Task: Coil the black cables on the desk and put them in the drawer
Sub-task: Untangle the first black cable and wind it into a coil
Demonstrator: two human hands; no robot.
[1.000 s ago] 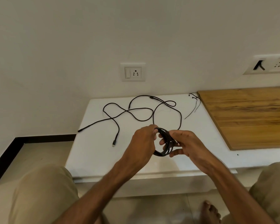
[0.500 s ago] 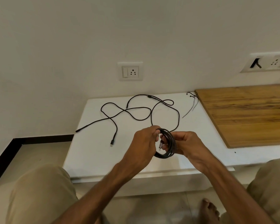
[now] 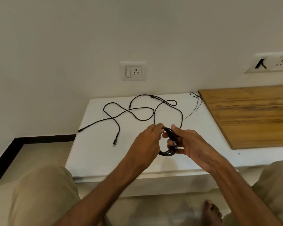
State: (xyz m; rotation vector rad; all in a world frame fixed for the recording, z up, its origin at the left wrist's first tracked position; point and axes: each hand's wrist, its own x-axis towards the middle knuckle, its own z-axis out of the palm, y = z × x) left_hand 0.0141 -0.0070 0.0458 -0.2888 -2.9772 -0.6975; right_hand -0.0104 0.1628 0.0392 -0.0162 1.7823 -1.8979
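A black cable wound into a small coil (image 3: 169,153) hangs between both hands above the white desk (image 3: 95,154). My left hand (image 3: 148,141) pinches the coil's top left. My right hand (image 3: 189,144) grips the coil's right side, fingers curled through the loop, with a plug end held against the strands. Behind the hands a long loose black cable (image 3: 137,110) sprawls in loops across the desk, its plug (image 3: 114,143) lying toward the left. A thin black wire (image 3: 195,103) lies at the back right. No drawer shows in this view.
A wooden board (image 3: 252,115) covers the desk's right part. A wall socket (image 3: 133,71) sits above the desk and a second socket plate (image 3: 271,63) at the right. My knees (image 3: 42,193) and a bare foot (image 3: 211,212) are below the desk's front edge.
The coil has turned slightly in my hands; my right thumb has risen above it and the fingers now clasp the plug end against the loop. The loose cable has not moved.
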